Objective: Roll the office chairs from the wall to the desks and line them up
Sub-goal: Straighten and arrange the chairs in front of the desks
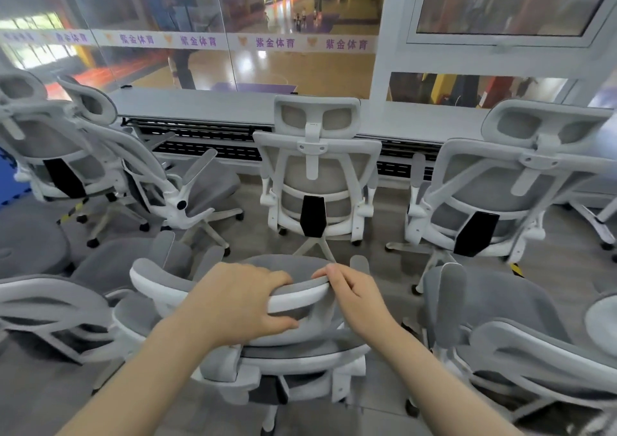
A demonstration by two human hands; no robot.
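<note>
A grey mesh office chair with a white frame stands right in front of me, its headrest (300,288) under both my hands. My left hand (233,302) wraps over the headrest's top edge with the thumb beneath. My right hand (354,292) hooks its fingers over the headrest's right end. Ahead, a long pale desk (233,105) runs along the glass wall. Three chairs face it: one in the middle (315,175), one at the right (494,185), one at the far left (36,148). Another chair (160,182) at the left stands turned sideways.
More grey chairs crowd close on my left (56,308) and right (521,335). Bare floor shows between the held chair and the middle desk chair (390,262). A blue mat (6,182) lies at the far left. Behind the glass is a sports court.
</note>
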